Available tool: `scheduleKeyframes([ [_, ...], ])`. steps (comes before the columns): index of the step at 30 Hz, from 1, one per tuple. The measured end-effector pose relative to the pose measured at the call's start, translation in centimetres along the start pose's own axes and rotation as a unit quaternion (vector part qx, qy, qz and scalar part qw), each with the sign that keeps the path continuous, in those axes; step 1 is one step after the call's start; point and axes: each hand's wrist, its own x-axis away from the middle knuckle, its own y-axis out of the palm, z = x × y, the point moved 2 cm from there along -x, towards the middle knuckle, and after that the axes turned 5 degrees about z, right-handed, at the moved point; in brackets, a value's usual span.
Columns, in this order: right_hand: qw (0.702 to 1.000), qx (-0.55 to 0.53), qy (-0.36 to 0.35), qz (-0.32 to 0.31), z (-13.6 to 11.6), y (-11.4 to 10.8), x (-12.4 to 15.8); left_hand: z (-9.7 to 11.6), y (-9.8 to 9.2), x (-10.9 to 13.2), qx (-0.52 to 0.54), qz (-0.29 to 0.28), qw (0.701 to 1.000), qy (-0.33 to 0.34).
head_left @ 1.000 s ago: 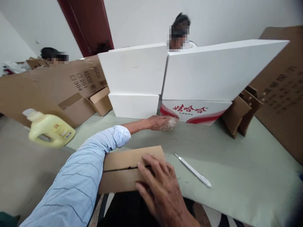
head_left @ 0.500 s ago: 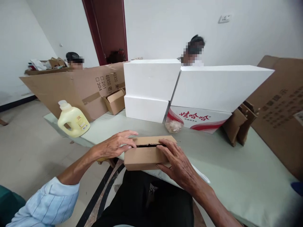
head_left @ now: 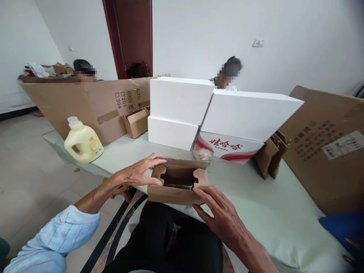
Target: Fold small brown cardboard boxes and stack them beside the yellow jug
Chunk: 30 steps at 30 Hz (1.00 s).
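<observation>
A small brown cardboard box [head_left: 174, 195] lies at the table's near edge with its top flaps raised and its dark inside showing. My left hand [head_left: 142, 170] grips the box's left end, fingers on the far flap and thumb at the near flap. At the right end, my right hand [head_left: 217, 208] holds the near flap and front wall between fingers and thumb. Notched side flaps stand at both ends of the opening. What lies inside the box is too dark to make out.
Behind are white boxes [head_left: 179, 98], a red-and-white carton [head_left: 227, 147], a clear bag [head_left: 203, 153] and a smaller open box [head_left: 137, 123]. A yellow jug [head_left: 83, 142] stands left, folded cardboard [head_left: 267, 155] and a large carton [head_left: 327, 151] right. Two people sit beyond.
The box's top flaps have parted from nearly closed to open, showing the inside. My right hand has moved from the top to the near flap. The view has shifted right.
</observation>
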Motion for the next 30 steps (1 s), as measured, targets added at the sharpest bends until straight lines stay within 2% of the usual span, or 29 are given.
scheduleKeyframes([
  [2, 0.997, -0.055, 0.017, -0.048, 0.0, -0.7, -0.7, 0.3, -0.1, 0.1, 0.002, -0.031, 1.0, 0.005],
  [5, 0.982, -0.09, 0.021, -0.162, 0.5, -1.4, -2.4, 0.5, -0.1, 0.2, -0.018, -0.076, 0.997, -0.001],
  [9, 0.954, -0.025, -0.009, -0.298, 1.3, -1.6, -4.3, 0.3, -0.2, 0.0, -0.08, -0.127, 0.988, -0.039],
  [12, 0.945, 0.043, -0.037, -0.322, 1.9, -1.3, -4.7, 0.1, -0.5, -0.4, -0.112, -0.166, 0.979, -0.041],
  [16, 0.963, 0.086, -0.063, -0.246, 2.8, -1.2, -4.0, -0.5, -1.0, -0.9, -0.083, -0.193, 0.978, -0.004],
  [19, 0.985, 0.069, -0.023, -0.156, 3.8, -1.7, -2.7, -1.3, -0.7, -0.6, -0.024, -0.155, 0.987, 0.026],
  [22, 0.997, 0.029, 0.033, -0.056, 4.8, -1.8, -1.0, -2.2, 0.2, 0.1, -0.001, -0.069, 0.997, 0.017],
  [25, 0.996, -0.017, 0.083, 0.03, 5.5, -1.5, 0.5, -3.0, 1.5, 0.8, 0.024, 0.022, 0.999, 0.001],
  [28, 0.987, -0.055, 0.13, 0.076, 5.8, -1.1, 1.4, -3.9, 2.7, 1.0, 0.068, 0.116, 0.991, -0.015],
  [30, 0.979, -0.072, 0.16, 0.103, 5.9, -0.8, 1.9, -4.7, 3.3, 0.7, 0.09, 0.201, 0.975, -0.031],
])
